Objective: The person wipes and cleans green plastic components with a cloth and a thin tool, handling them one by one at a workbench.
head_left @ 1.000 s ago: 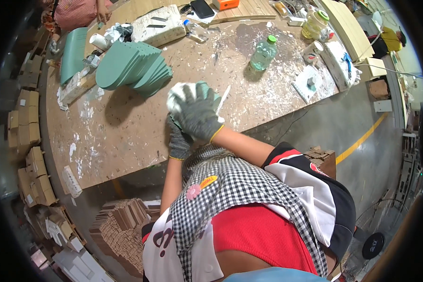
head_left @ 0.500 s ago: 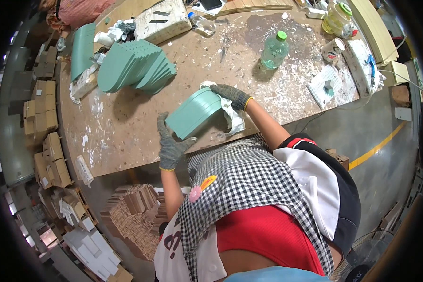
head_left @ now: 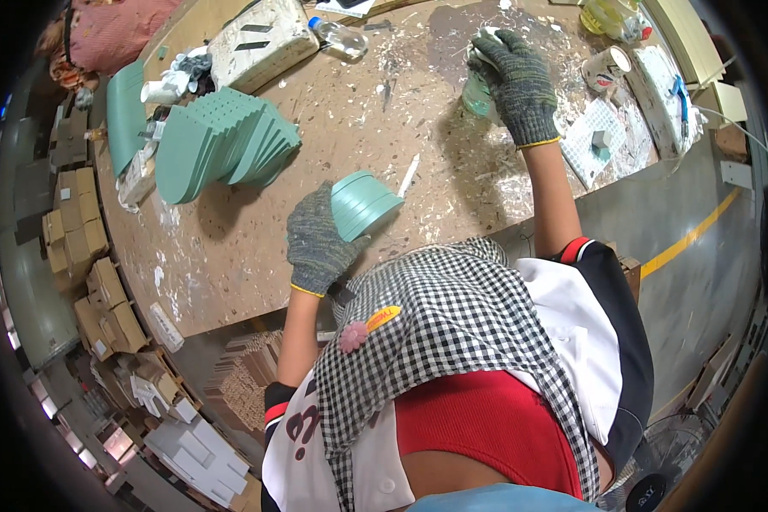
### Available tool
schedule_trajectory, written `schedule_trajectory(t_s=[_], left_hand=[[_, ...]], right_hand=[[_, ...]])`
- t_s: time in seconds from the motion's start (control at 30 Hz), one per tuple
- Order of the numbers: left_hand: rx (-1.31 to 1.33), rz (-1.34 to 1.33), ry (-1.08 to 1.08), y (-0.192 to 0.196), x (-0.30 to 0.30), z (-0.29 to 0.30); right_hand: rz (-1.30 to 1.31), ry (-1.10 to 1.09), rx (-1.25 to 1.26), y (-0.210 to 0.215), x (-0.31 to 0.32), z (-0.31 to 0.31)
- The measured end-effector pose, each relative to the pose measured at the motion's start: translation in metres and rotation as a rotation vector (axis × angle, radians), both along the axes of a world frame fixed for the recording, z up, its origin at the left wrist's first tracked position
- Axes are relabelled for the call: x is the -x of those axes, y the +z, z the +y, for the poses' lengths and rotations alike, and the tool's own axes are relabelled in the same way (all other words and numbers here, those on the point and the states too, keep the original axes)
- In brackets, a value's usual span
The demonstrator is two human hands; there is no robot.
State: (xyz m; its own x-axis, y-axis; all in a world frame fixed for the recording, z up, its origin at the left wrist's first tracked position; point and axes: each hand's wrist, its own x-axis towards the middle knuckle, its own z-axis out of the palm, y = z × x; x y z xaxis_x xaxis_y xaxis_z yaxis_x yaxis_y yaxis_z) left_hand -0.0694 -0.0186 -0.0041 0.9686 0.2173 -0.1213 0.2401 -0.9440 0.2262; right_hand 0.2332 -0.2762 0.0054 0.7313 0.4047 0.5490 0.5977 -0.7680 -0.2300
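My left hand (head_left: 320,239), in a dark knit glove, closes around the left end of a curved green panel (head_left: 364,205) with ridges along it, near the table's front edge. Farther off to the right, my gloved right hand (head_left: 522,90) grips a bunched white cloth (head_left: 488,36). Its fingers are at the top of a clear green plastic bottle (head_left: 478,96), whose cap is hidden by hand and cloth. Toward the left of the table stands a row of similar green curved panels (head_left: 230,141), packed close together.
A white-stained block (head_left: 264,47) and a blue-capped bottle (head_left: 340,38) lie at the back. On the right are a paper cup (head_left: 606,68), a small gridded sheet (head_left: 593,141) and another block (head_left: 664,98). The worktable (head_left: 230,282) ends just before my apron.
My right hand has left the panel and moved up and right to the green bottle, taking the white cloth along. My left hand still holds the panel, now tilted differently.
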Motion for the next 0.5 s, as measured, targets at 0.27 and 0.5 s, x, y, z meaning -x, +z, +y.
schedule_trajectory(t_s=[0.27,0.5], left_hand=[[0.01,-0.167,0.102,0.006,-0.009,0.005],[-0.082,-0.477,0.128,-0.027,0.006,0.001]], right_hand=[[0.143,-0.008,-0.021,0.002,-0.005,-0.001],[0.18,0.143,-0.143,-0.017,-0.022,-0.023]])
